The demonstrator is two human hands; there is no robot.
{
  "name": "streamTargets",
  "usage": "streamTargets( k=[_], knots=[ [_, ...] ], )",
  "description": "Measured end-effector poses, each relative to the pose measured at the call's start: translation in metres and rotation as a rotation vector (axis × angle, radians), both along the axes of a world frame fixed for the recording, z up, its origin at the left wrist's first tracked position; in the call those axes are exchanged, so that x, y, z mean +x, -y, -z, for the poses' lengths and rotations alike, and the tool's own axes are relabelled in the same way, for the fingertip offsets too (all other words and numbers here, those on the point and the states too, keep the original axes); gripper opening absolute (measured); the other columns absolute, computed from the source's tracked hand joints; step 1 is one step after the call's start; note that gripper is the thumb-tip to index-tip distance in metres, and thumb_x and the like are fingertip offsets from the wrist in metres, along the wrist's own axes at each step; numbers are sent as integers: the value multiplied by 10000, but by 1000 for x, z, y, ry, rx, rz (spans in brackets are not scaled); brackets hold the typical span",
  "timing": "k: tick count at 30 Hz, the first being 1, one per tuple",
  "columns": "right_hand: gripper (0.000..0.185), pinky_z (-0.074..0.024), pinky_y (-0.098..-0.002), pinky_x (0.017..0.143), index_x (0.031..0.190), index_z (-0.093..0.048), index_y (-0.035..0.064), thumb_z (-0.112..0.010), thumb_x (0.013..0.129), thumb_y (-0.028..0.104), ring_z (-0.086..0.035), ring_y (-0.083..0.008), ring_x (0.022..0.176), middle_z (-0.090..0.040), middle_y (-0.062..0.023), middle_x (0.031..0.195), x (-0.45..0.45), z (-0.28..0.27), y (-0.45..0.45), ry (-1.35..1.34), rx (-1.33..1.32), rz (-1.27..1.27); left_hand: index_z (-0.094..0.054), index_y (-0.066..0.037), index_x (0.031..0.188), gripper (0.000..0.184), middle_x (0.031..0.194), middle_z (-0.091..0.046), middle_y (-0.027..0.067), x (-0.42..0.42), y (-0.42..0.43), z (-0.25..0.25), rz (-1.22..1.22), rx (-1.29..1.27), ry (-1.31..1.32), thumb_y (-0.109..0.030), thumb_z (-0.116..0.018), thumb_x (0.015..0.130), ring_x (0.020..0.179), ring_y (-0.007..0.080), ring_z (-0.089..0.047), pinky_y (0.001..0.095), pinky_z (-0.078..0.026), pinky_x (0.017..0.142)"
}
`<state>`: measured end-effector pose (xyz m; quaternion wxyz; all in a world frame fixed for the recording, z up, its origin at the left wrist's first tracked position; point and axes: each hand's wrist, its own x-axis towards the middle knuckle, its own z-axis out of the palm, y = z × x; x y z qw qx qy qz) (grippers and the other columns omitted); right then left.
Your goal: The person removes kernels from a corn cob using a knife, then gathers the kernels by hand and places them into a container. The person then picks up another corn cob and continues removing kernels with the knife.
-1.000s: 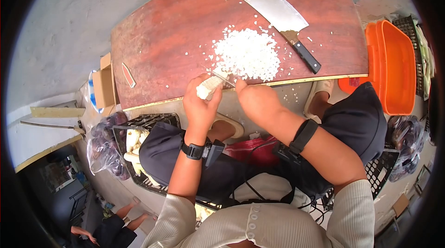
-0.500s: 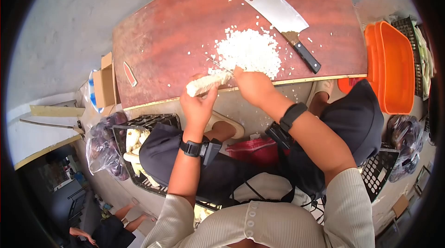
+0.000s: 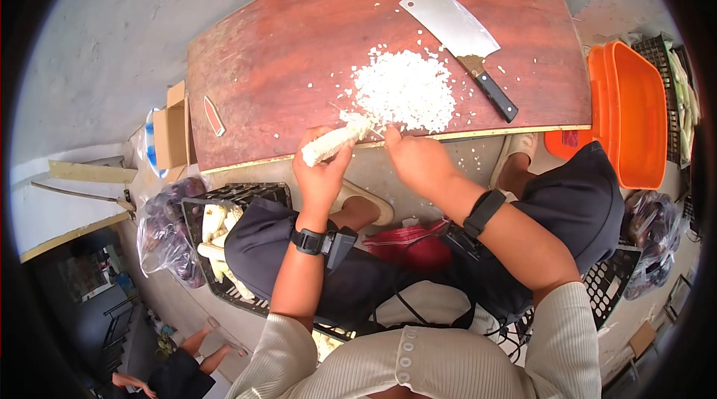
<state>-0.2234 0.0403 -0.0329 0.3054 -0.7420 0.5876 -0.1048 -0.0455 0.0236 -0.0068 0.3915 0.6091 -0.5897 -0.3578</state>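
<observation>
My left hand [image 3: 320, 167] is wrapped round a pale corn cob [image 3: 334, 141] at the front edge of the red-brown table. My right hand [image 3: 418, 160] is closed on a thin metal tool [image 3: 379, 132], whose tip reaches the cob's far end; its handle is hidden in my fist and I cannot make out its kind. Just beyond the cob lies a heap of loose white corn kernels [image 3: 405, 89]. To the right of the heap rests a cleaver [image 3: 454, 24] with a black handle, touched by neither hand.
The table [image 3: 269, 63] carries scattered kernels and a small red-and-white piece [image 3: 213, 116] at its left. Orange tubs [image 3: 635, 115] stand at the right. A black crate [image 3: 246, 194] with cobs is by my left leg, near a cardboard box [image 3: 170, 134]. Another person [image 3: 179, 373] sits at lower left.
My right hand has shifted slightly right and down, away from the cob's end. The cob and my left hand stay almost in place. The whole view has tilted a little.
</observation>
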Motion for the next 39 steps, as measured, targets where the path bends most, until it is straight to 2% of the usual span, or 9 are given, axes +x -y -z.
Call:
streamTargets(
  k=[2, 5, 8, 11, 20, 32, 35, 38, 39],
  knots=[
    [121, -521, -453, 562, 937, -477, -12, -452, 848, 67, -659, -370, 675, -646, -206, 709, -1, 10, -4, -23, 18, 17, -572, 3, 954, 247, 853, -626, 29, 0, 0, -2, 2, 41, -18, -5, -735, 768, 777, 63, -565, 214, -472, 697],
    [115, -524, -457, 591, 933, -476, -13, -446, 846, 56, -660, -372, 716, -646, -230, 754, -9, 6, -9, -43, 147, -13, -573, 5, 955, 247, 855, -628, 31, 4, 2, 0, 10, 17, 46, -4, -734, 768, 778, 64, -570, 218, -473, 697],
    [110, -520, -468, 607, 929, -477, -17, -451, 846, 50, -659, -377, 734, -646, -234, 773, -12, 2, -7, -76, 202, -42, -596, -7, 937, 225, 833, -651, 29, -1, 2, 1, 12, -31, -44, -41, -736, 764, 744, 52, -584, 211, -476, 654],
    [107, -520, -466, 595, 920, -479, -17, -472, 834, 46, -660, -371, 712, -648, -218, 746, -6, 7, -2, -78, 143, -7, -598, -4, 936, 225, 850, -647, 29, 5, 4, 6, 67, -62, 37, -46, -738, 765, 763, 57, -586, 211, -475, 665],
    [131, -514, -465, 569, 950, -468, -4, -455, 862, 93, -656, -371, 686, -648, -205, 725, 6, 3, 8, 40, 73, 77, -603, -4, 933, 211, 854, -654, 32, 5, 6, 4, -3, 9, -42, -42, -728, 767, 768, 69, -597, 219, -482, 679],
    [131, -518, -466, 596, 937, -477, -19, -453, 847, 74, -657, -383, 695, -648, -221, 736, 14, -4, 6, -32, 29, -7, -634, -3, 879, 166, 848, -660, 59, 4, 3, 9, 13, -92, 76, -60, -731, 756, 762, 108, -628, 251, -491, 685],
    [126, -524, -459, 609, 926, -488, -18, -456, 841, 69, -659, -383, 694, -649, -218, 724, 18, 1, 19, -117, 27, -30, -626, -7, 874, 169, 848, -663, 68, 0, 5, 3, 2, -42, -52, -65, -731, 756, 754, 110, -628, 257, -496, 681],
    [192, -513, -481, 599, 926, -457, -40, -450, 900, 150, -636, -406, 656, -625, -234, 682, 15, 25, 18, -38, -38, -18, -611, -6, 893, 184, 841, -668, 72, 7, 6, 17, 74, -149, 110, -65, -726, 763, 755, 108, -631, 257, -500, 687],
    [198, -511, -483, 601, 929, -457, -34, -452, 907, 163, -635, -406, 659, -625, -236, 685, 15, 23, 20, -27, -45, -8, -598, 7, 905, 198, 848, -671, 71, 3, 5, 11, 28, -71, -75, -65, -723, 769, 755, 106, -632, 258, -503, 686]
  ],
)
